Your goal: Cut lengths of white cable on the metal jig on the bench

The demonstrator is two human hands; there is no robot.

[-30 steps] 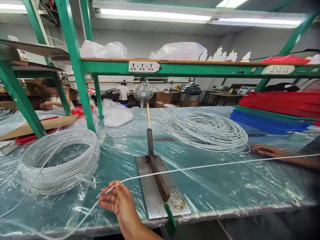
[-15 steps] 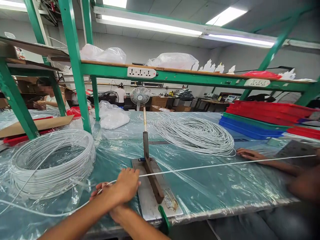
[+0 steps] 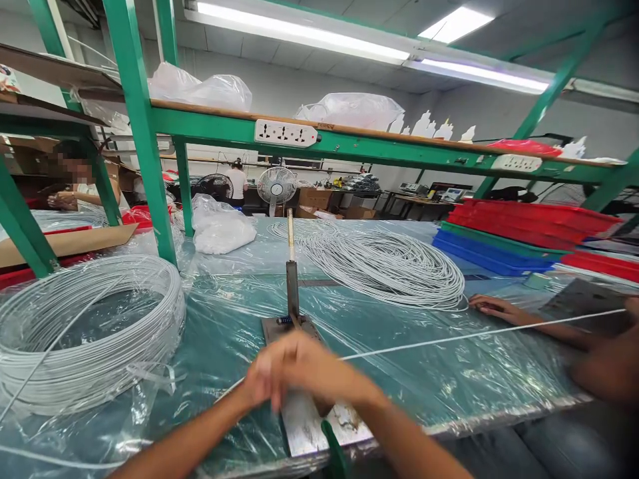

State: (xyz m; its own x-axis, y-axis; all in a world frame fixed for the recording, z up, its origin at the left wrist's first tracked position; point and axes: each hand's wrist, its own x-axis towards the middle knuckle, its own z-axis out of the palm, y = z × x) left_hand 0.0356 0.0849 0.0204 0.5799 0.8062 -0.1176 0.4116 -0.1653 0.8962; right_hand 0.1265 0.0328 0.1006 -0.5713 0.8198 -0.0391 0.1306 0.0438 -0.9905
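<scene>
A thin white cable (image 3: 424,344) stretches from the right across the bench and passes behind my hands. My left hand (image 3: 257,379) is closed around the cable beside the metal base plate, its fingers partly covered. Over the plate, my right hand (image 3: 309,366) overlaps the left one; motion smears its fingers. Between and beyond my hands stands a hand-lever cutter (image 3: 292,289) with an upright handle, its lower arm mostly hidden by my right hand. A green-handled thing (image 3: 333,442) sits at the plate's front edge.
Wrapped coiled cable (image 3: 94,332) lies at left, a loose cable pile (image 3: 389,269) at the back. Stacked trays (image 3: 519,229) stand at right. Another person's hand (image 3: 492,306) rests near the pile. A green shelf frame (image 3: 142,166) rises at left.
My right hand has moved right from beneath the left forearm to above the cutter's plate, so my arms no longer cross. The view has shifted slightly.
</scene>
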